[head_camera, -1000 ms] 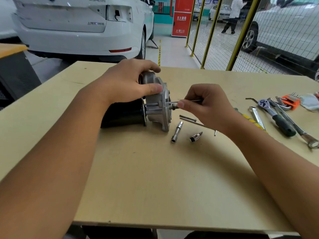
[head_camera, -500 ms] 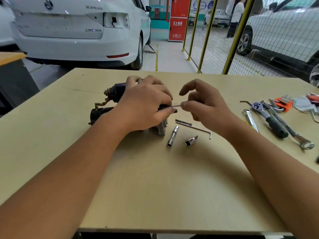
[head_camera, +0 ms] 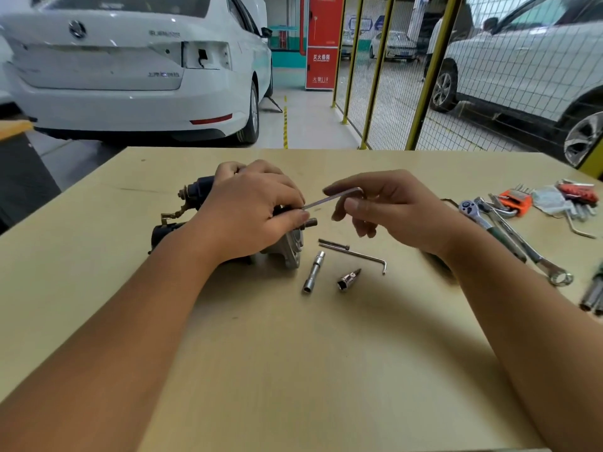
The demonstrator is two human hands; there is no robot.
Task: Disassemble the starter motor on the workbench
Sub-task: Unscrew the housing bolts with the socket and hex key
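Taking the starter motor (head_camera: 228, 223) as the landmark: nearest the viewer, just right of its silver end housing (head_camera: 292, 247), lie a long socket (head_camera: 313, 272) and a short bit socket (head_camera: 348, 279) on the bench (head_camera: 293, 370). Slightly farther, a loose bolt (head_camera: 333, 244) and a spare hex key (head_camera: 355, 256) rest side by side, also right of the housing.

The motor lies on its side, long axis running left to right, black body to the left, housing to the right. The left hand (head_camera: 251, 213) is curled over its top and grips it, steadying it against the bench.

Right of the motor and a little above bench level, the right hand (head_camera: 388, 210) pinches the bend of an L-shaped hex key (head_camera: 332, 199). The key's long arm slopes down leftward, its tip reaching the left fingertips (head_camera: 298, 220) at the housing; whether it sits in a screw head is hidden. The right hand is the working one, so the turn likely depends on keeping that shaft in line with the fastener.

Farther right, well apart, lie a ratchet (head_camera: 479, 216) and wrenches.
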